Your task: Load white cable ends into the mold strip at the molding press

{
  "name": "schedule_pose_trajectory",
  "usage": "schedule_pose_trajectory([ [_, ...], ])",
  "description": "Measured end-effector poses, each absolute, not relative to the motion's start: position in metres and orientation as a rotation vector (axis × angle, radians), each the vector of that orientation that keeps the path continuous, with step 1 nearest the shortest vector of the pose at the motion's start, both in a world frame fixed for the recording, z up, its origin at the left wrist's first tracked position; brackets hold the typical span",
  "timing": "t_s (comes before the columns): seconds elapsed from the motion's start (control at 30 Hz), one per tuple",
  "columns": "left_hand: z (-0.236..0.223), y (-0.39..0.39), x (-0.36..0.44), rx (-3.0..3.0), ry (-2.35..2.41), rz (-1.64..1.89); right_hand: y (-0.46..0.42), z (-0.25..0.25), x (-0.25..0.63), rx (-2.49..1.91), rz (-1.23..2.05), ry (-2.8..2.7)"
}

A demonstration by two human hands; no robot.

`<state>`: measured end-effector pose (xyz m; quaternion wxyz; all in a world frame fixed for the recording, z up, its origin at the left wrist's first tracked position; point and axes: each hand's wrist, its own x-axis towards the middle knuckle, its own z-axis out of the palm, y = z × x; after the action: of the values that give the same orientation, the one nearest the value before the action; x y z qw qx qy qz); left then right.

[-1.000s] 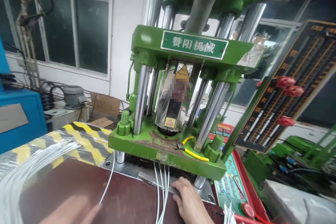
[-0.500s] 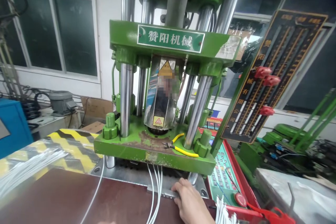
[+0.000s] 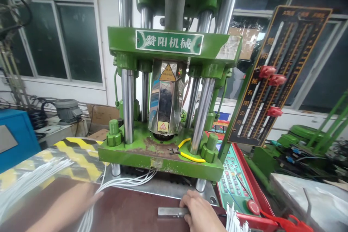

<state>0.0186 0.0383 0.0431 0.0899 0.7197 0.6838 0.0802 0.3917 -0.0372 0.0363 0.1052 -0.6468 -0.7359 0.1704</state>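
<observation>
- The left hand (image 3: 72, 203) closes around the bundle of thin white wires (image 3: 119, 182) at the brown worktable's (image 3: 130, 212) rear edge.
- The right hand (image 3: 199, 212) pinches the flat grey metal bar (image 3: 170, 211) near the front edge.
- Risk: the wire ends lead under the green press (image 3: 163, 152), so a hard tug could snag them.

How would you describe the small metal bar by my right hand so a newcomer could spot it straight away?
Start at the big green press and drop to the dark brown table in front of it. The metal bar lies flat there, its right end under the right hand. Unlike the limp white wires nearby, it is short, straight, grey and rigid.
</observation>
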Motion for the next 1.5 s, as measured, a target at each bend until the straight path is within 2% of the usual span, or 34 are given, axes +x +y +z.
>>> schedule_pose_trajectory([
  [0.17,0.028,0.016,0.031,2.234,1.993,0.069,-0.038,0.034,0.378,-1.767,0.611,-2.169],
  [0.37,0.039,0.006,0.019,2.232,2.060,0.148,-0.041,0.033,0.370,-1.667,0.599,-2.192],
  [0.53,0.065,-0.040,0.046,2.296,1.614,0.223,-0.061,0.050,0.362,-1.697,0.439,-2.189],
  [0.63,0.073,-0.069,0.057,2.230,1.356,0.103,-0.082,0.060,0.354,-1.666,0.686,-2.247],
  [0.73,0.070,-0.083,0.055,2.178,1.301,0.015,-0.101,0.060,0.347,-1.653,0.921,-2.358],
  [0.93,0.058,-0.075,0.050,2.043,1.244,0.057,-0.106,0.051,0.339,-1.675,0.951,-2.384],
  [1.23,0.069,-0.064,0.046,1.911,1.174,0.061,-0.096,0.047,0.326,-1.582,0.985,-2.375],
  [1.5,0.062,-0.047,0.041,1.687,1.039,0.127,-0.097,0.061,0.320,-1.635,1.030,-2.414],
])
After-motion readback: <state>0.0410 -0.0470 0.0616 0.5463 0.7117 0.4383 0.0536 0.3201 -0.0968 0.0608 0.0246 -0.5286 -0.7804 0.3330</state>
